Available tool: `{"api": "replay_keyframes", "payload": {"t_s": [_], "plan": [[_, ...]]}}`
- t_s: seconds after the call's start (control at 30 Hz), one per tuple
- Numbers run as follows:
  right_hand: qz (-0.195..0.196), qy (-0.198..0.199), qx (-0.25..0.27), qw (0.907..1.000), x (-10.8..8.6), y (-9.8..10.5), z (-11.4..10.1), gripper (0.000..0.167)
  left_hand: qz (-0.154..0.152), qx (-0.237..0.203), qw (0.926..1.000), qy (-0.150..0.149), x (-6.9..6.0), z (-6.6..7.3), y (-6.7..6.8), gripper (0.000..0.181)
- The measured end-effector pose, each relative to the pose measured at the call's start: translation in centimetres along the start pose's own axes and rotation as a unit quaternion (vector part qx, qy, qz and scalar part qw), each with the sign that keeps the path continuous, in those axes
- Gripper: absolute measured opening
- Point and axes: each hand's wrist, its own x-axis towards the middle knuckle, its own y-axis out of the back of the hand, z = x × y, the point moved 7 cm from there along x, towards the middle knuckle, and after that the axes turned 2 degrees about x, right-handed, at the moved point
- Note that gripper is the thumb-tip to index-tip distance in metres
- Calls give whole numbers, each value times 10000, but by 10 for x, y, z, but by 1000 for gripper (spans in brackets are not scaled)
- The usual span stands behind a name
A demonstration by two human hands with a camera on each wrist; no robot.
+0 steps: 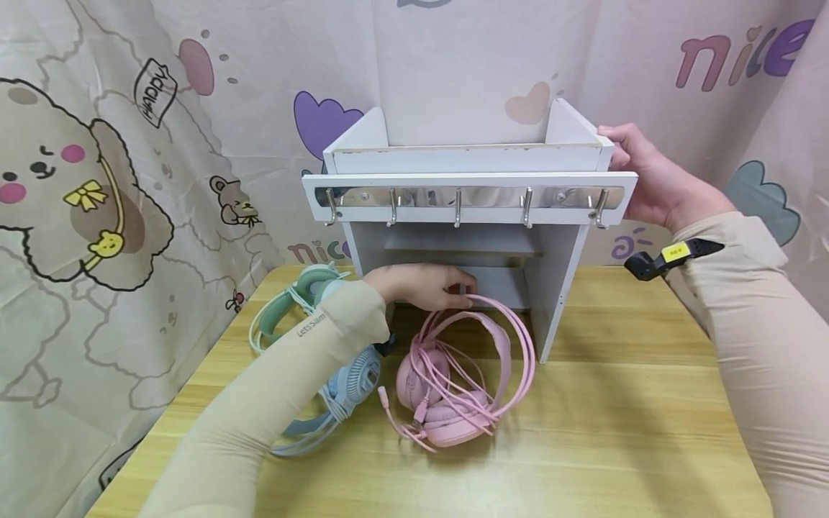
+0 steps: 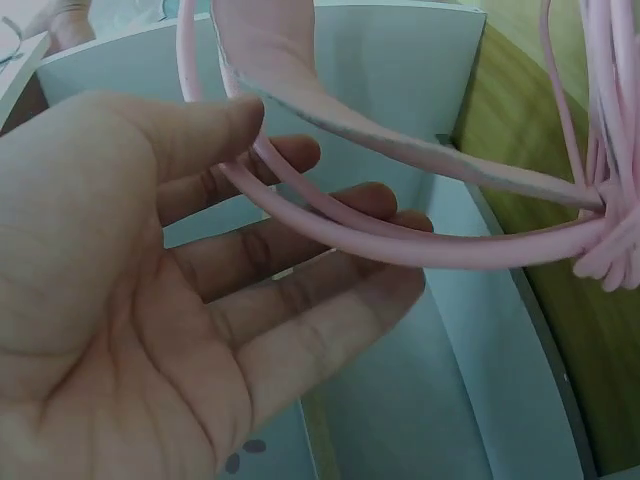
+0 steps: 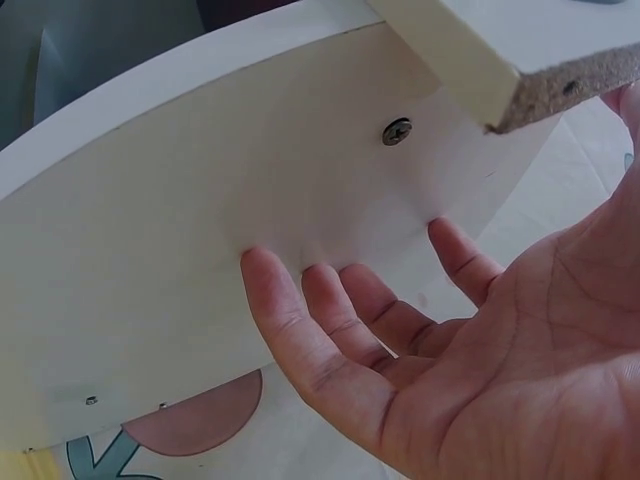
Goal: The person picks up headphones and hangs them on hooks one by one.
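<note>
My left hand (image 1: pixel 430 284) pinches the headband of a pink headset (image 1: pixel 453 430) in front of the white shelf (image 1: pixel 466 160). In the left wrist view, thumb and index finger close round its thin pink tubes (image 2: pixel 480 250), while the other fingers extend behind them. The ear cups sit low near the table, with a pink cable bundled about them. My right hand (image 1: pixel 657 176) is at the shelf's upper right side. Its fingertips press against the white side panel (image 3: pixel 200 230) in the right wrist view, fingers slightly bent and not curled round it.
A rail with several metal hooks (image 1: pixel 458 208) runs across the shelf front. Left of the shelf, a green headset (image 1: pixel 275 316) and a blue headset (image 1: pixel 363 374) lie on the wooden table (image 1: pixel 622 403). Printed curtains (image 1: pixel 259 129) hang behind and left.
</note>
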Motion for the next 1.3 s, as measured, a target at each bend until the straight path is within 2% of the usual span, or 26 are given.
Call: {"api": "replay_keyframes", "payload": {"t_s": [0.37,0.6,0.73,0.93,1.13,1.3], "plan": [[-49,83,-64,9999,-1,0,-1,69,75,-646,9979,-46,-26,-3,11,24],[-142,123,-78,9998,0,-4,-3,70,-50,-1350,9908,16,-42,-8,12,18],[-156,115,-166,9997,-2,-3,-1,72,59,-1148,9932,-156,-48,-3,12,18],[-25,135,-169,9998,-4,-2,-1,68,462,-584,9952,-634,-51,14,15,13],[150,170,123,9997,-5,-3,-2,56,866,-322,9912,-953,-53,28,19,9],[76,155,-4,9999,-6,-4,-2,62,1370,-101,9830,-1215,-54,40,27,11]]}}
